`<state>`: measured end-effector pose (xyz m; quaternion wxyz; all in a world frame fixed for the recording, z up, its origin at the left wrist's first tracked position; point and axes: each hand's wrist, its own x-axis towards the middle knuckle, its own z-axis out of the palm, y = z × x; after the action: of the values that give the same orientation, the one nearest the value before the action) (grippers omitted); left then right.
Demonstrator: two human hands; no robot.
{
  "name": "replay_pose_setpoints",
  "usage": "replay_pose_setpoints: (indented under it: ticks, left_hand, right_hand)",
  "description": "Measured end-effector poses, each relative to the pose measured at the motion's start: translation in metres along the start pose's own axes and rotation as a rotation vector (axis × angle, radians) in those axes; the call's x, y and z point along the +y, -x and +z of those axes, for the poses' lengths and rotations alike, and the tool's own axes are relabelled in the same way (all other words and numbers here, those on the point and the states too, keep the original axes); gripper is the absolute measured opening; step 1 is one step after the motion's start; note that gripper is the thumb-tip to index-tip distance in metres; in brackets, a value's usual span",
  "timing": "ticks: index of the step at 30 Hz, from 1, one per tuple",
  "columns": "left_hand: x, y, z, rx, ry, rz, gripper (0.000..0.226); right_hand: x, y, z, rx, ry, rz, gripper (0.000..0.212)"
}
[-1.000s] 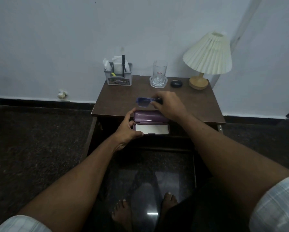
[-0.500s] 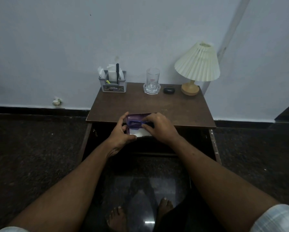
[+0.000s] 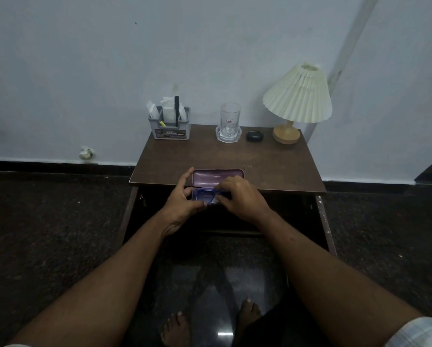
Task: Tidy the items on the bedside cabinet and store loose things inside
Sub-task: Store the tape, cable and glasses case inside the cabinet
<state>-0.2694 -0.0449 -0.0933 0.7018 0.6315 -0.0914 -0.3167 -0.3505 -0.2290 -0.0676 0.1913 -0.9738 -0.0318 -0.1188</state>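
Two hands at work at the front edge of the bedside cabinet (image 3: 272, 161). Purple glasses case (image 3: 217, 177) open, lid raised and leaning back over the cabinet's front edge, tray just in front of that edge. Left hand (image 3: 182, 200) cupped around the case's left end, thumb along the near side, index finger up against the lid's left corner. Right hand (image 3: 240, 196) curled over the tray's right part, fingertips pinching blue glasses (image 3: 205, 195), which lie in the tray; right half of the glasses hidden under the hand. Cabinet door open below the top, interior dark, contents not discernible.

Along the back edge of the cabinet top, left to right: grey organiser (image 3: 171, 128) with papers and a black pen (image 3: 176, 110) standing in it; clear glass (image 3: 230, 120) upright on a clear coaster (image 3: 228, 137); small black case (image 3: 254, 136) just beside the coaster; lamp (image 3: 297, 96) with pleated cream shade on a wooden base, at the back right corner. Bare feet (image 3: 210, 326) on the glossy floor in front of the cabinet.
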Motion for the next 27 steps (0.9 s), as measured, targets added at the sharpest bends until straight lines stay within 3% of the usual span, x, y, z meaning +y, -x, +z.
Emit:
replay_pose_setpoints:
  ticks: [11,15,21,27]
  left_hand:
    - [-0.005,-0.008,-0.006,-0.002,0.052,-0.024,0.107]
    - [-0.006,-0.009,-0.006,-0.016,0.059,-0.021,0.106]
    - [-0.005,-0.009,-0.004,-0.046,0.073,-0.029,0.105]
    - [0.000,-0.003,-0.001,-0.062,0.058,-0.034,0.104]
  right_hand:
    - [-0.003,-0.002,0.004,0.042,-0.025,0.004,0.030]
    - [-0.001,-0.003,0.002,0.134,-0.066,0.021,0.033]
    - [0.002,-0.011,-0.003,0.338,-0.270,0.360,0.051]
    - [0.013,-0.010,0.002,0.283,-0.606,0.638,0.042]
